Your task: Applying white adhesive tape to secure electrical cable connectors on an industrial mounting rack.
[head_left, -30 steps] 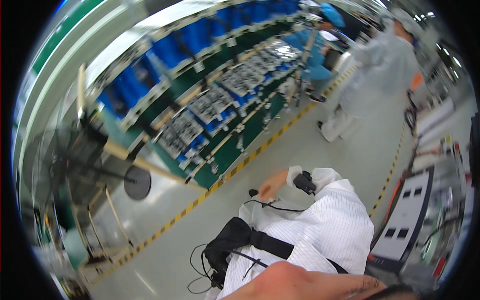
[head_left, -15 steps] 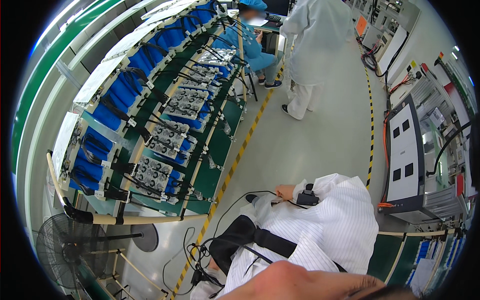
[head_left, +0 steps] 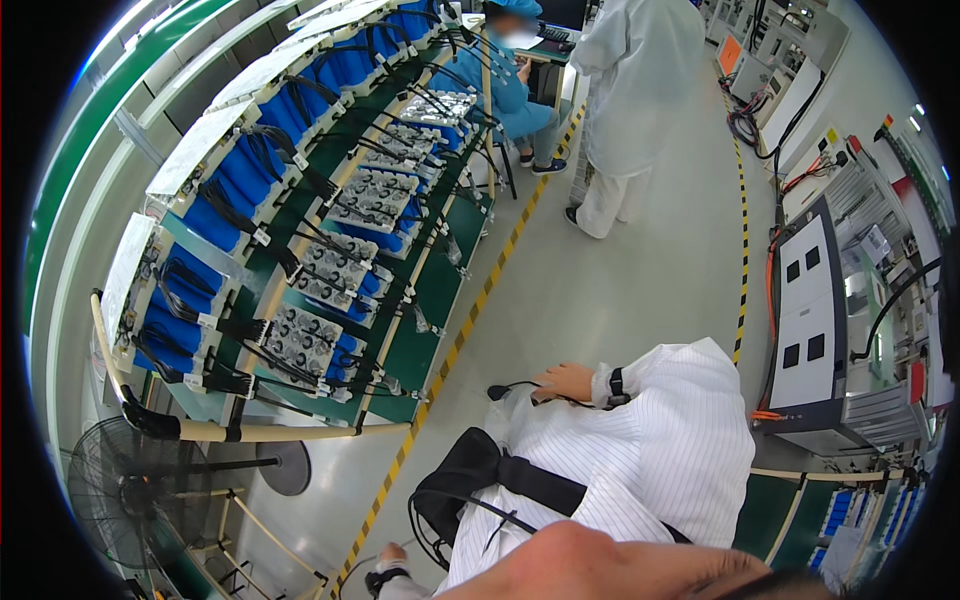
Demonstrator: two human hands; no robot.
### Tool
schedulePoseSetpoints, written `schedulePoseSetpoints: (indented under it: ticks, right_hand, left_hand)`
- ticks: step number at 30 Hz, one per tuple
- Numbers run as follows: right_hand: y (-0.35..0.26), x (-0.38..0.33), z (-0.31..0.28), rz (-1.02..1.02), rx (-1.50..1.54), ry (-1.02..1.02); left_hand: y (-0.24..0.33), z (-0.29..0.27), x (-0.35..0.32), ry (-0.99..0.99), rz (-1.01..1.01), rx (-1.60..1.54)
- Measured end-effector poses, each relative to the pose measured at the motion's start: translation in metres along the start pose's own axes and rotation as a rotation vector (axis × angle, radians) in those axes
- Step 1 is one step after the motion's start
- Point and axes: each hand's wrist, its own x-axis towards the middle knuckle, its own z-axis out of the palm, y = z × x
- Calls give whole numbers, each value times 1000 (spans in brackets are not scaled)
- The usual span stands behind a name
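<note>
right hand (head_left: 565, 382) fingers curled, seemingly pinching thin black cable (head_left: 520, 386), plug at 9 o'clock | left hand (head_left: 385, 578) at 7 o'clock, fingers' state cannot be told | black strapped pouch (head_left: 470, 475) between | since 1 s: view swung, grip unchanged | long green rack desk (head_left: 420, 340) at 10 o'clock

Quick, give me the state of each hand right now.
Left hand: down at the side, mostly hidden; grip cannot be told.
Right hand: at the chest, touching a thin black cable; whether closed cannot be told.

Glossy smooth floor (head_left: 640, 260); striped white cloth sleeve (head_left: 670, 430).
</note>
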Motion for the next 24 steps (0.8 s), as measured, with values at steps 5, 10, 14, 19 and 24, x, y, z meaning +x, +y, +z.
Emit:
schedulePoseSetpoints:
  ticks: [5, 10, 14, 19, 24]
  right_hand:
    - [17, 14, 35, -27, 34, -100]
    - [39, 39, 4, 40, 610, -64]
    - [42, 49, -58, 313, 1221, -185]
    - [58, 54, -67, 436, 1472, -231]
    - [83, 72, -78, 582, 1084, -325]
  left_hand:
    - [0, -104, 7, -45, 215, -1595]
    - [154, -321, -113, 142, 577, -1466]
    - [230, -395, -133, 38, 841, -1446]
    - [295, -409, -137, -76, 939, -1250]
    - [331, -380, -128, -166, 1004, -1217]
